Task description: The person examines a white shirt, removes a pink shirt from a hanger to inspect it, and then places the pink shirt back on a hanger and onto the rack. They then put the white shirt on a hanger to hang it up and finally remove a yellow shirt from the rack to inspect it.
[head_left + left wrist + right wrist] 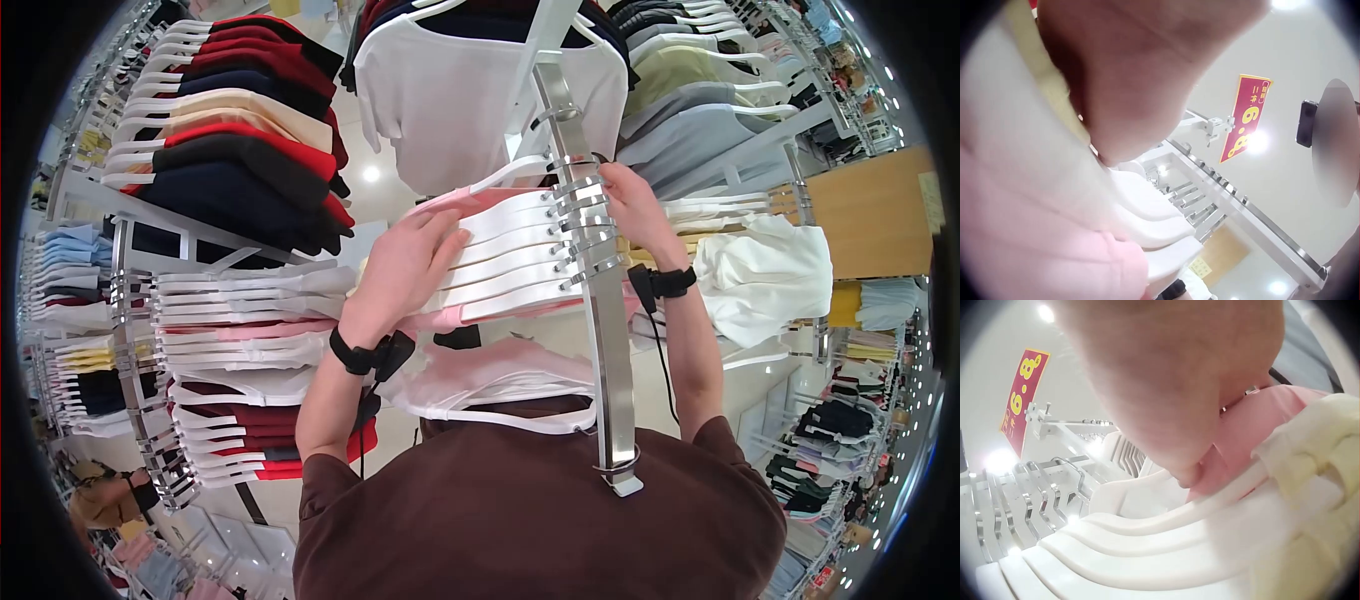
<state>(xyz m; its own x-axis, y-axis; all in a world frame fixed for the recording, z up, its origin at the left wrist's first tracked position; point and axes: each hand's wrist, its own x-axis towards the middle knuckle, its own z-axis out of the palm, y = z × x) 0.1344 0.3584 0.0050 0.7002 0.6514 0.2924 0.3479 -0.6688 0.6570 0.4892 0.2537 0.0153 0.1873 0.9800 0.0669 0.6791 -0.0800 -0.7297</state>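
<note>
A metal display rail (612, 360) runs toward me, with several white hangers (505, 245) hooked on it. Behind the nearest ones, a pink garment (445, 203) hangs on its own white hanger. My left hand (400, 265) lies over the left ends of the hangers, its fingers reaching along the pink garment. On the other side of the rail, my right hand (638, 210) grips the pink garment by its right shoulder. The right wrist view shows the thumb of the right hand (1172, 412) against the pink cloth, beside a pale yellow garment (1310, 450); the other fingers are hidden.
A white top (440, 110) hangs ahead. Dark and red garments (240, 160) fill a rack at left, grey ones (700, 150) at right. Close to my chest, a pale pink garment (500, 375) hangs on the same rail. A red price sign (1246, 119) hangs overhead.
</note>
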